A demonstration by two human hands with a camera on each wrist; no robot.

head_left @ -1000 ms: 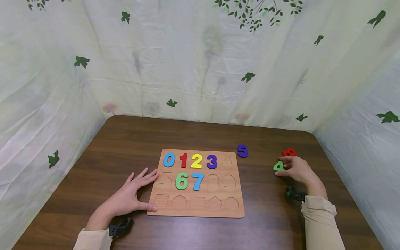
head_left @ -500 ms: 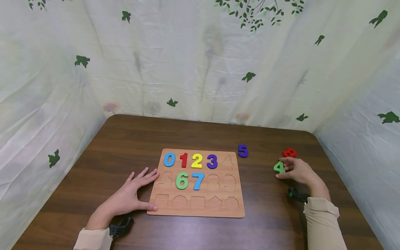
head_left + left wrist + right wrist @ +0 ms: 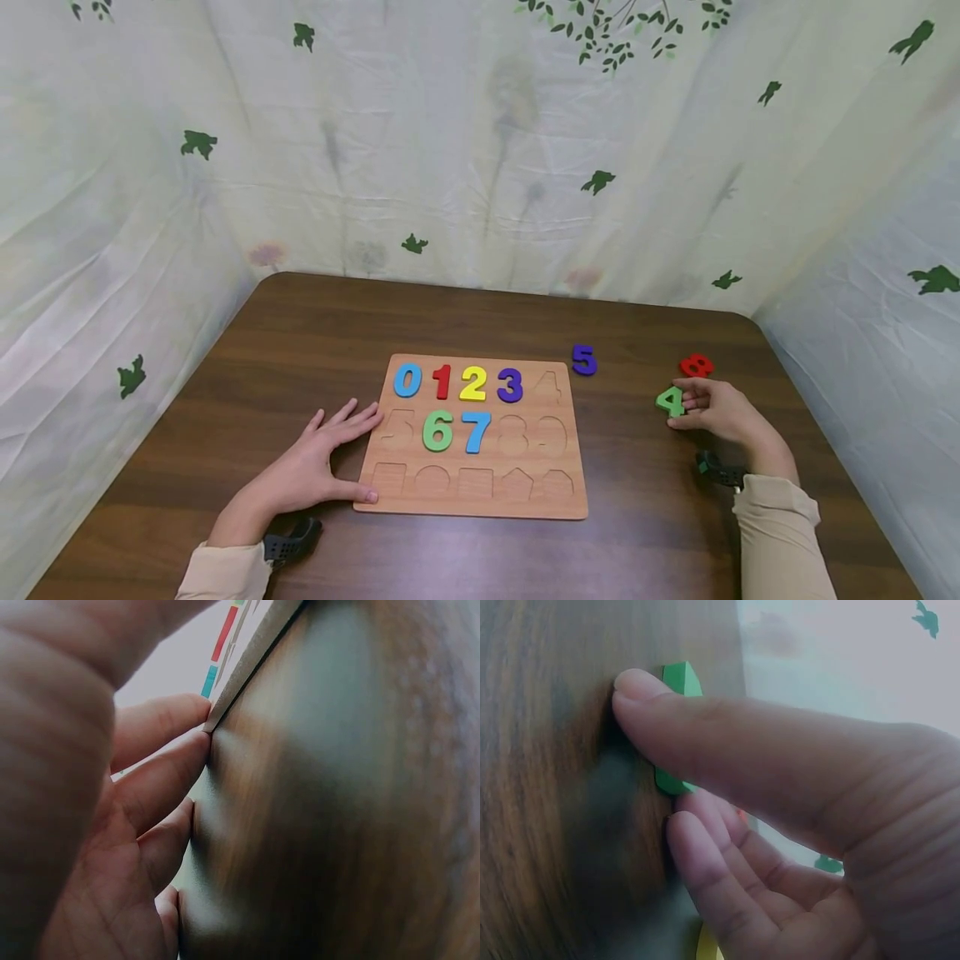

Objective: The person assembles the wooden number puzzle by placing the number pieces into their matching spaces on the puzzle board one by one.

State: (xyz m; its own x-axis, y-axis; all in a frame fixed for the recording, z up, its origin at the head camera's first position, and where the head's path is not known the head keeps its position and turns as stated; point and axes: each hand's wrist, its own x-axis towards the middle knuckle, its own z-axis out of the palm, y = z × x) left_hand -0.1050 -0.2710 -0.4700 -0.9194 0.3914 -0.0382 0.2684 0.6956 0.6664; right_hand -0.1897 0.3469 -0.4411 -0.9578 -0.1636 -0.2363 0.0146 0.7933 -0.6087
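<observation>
A green number 4 (image 3: 670, 402) lies on the table at the right, its face readable from the person's side. My right hand (image 3: 726, 412) pinches it by its right part, index finger at the top and thumb at the bottom. In the right wrist view the thumb covers the middle of the green piece. My left hand (image 3: 300, 471) is spread, with its fingertips and thumb on the left edge of a wooden number board (image 3: 468, 504). The board holds 0, 1, 2, 3, 6 and 7; its other recesses are bare, including the 4-shaped one (image 3: 548, 387).
A purple 5 (image 3: 584, 360) lies just off the board's upper right corner. Beyond my right hand is a red 8 (image 3: 697, 366). Something yellow (image 3: 707, 946), mostly hidden, shows below the fingers in the right wrist view. Patterned curtain (image 3: 480, 167) surrounds the brown table (image 3: 337, 317).
The green 4 has turned from a tilted to an upright orientation. My right hand has shifted slightly to the right. The left hand stays on the board.
</observation>
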